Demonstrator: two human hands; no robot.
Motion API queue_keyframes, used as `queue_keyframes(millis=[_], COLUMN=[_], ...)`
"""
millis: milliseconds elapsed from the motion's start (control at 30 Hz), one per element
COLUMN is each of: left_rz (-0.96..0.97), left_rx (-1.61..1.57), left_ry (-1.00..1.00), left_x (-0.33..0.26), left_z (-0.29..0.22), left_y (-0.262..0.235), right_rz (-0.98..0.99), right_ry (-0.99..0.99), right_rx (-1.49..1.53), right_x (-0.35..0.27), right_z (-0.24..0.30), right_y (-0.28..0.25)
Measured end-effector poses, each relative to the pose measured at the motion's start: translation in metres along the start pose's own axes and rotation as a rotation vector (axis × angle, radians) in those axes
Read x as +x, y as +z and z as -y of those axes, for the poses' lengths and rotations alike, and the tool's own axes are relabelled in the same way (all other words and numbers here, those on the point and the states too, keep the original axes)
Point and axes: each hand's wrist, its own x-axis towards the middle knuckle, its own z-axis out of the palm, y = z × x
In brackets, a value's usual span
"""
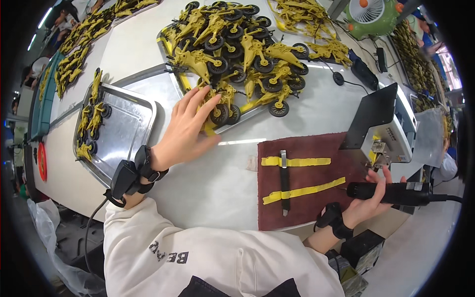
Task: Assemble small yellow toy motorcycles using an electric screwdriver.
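Note:
My left hand (185,123), fingers spread, reaches to the near edge of a heap of yellow toy motorcycles (247,52) with black wheels. Its fingertips are beside a motorcycle at the heap's lower edge; whether they touch it is hard to tell. At the right, my right hand (371,203) is closed around a black corded electric screwdriver (396,193), whose thin tip points left over a dark red cloth mat (307,218). Just beyond those fingers stands a small box-shaped machine (401,128) with a metal fitting on its front.
On the mat, two yellow tape strips (304,191) cross a slim black tool (285,180) with metal ends. A metal tray (126,121) on the left carries several yellow motorcycles (93,119). Farther back are more yellow parts (302,17), a green fan (371,17) and cables.

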Motion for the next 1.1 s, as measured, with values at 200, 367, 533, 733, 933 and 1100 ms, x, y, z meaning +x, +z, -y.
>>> queue_keyframes(millis=[200,367,533,733,933,1100], left_rz=[0.075,0.032,-0.086,-0.287,0.212,0.239], left_rx=[-0.066,-0.002,-0.185,-0.477,-0.141,-0.28], left_ry=[0.005,0.041,0.005,0.362,0.393,0.344], left_x=[0.009,0.016,0.01,-0.015,0.018,0.023], left_z=[0.015,0.024,0.01,-0.086,-0.139,-0.128], left_y=[-0.005,0.003,-0.004,-0.01,0.082,0.075], right_rz=[-0.018,-0.074,-0.056,-0.053,-0.04,-0.042], right_ry=[0.019,0.048,0.047,0.016,0.043,-0.05], right_rx=[0.033,0.084,0.108,0.112,0.075,0.052], right_x=[0.002,0.002,0.006,0.003,0.004,0.002], right_z=[-0.005,-0.004,-0.007,-0.008,-0.01,-0.012], right_y=[-0.001,-0.004,-0.005,-0.004,-0.008,-0.008])
